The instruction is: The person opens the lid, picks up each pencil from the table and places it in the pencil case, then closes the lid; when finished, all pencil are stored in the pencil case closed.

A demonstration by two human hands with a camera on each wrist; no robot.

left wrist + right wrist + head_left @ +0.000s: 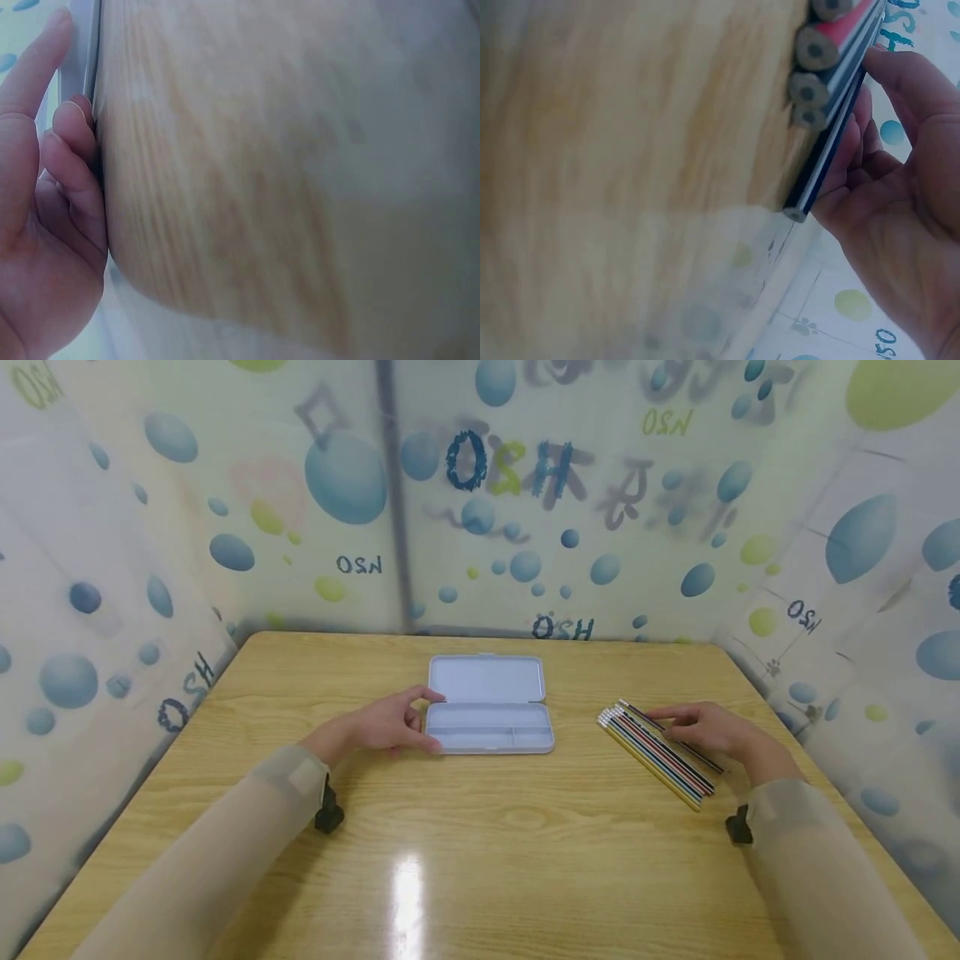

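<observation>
A pale lilac pencil case [487, 739] lies open on the table, its lid [486, 678] laid back and its compartments bare. My left hand [382, 722] grips the case's left end, thumb at the front corner and index finger near the hinge; the other fingers curl against the side. To the right, several pencils [652, 752] lie side by side at a slant, white eraser ends toward the back left. Along their right edge, my right hand [705, 728] pinches a dark pencil [821, 169] between thumb and fingers. Its unsharpened end shows in the right wrist view.
The wooden table [480, 860] extends in front of the case and reflects a bright strip of light. Printed curtains [480, 510] with blue and green drops hang behind the table and along both sides.
</observation>
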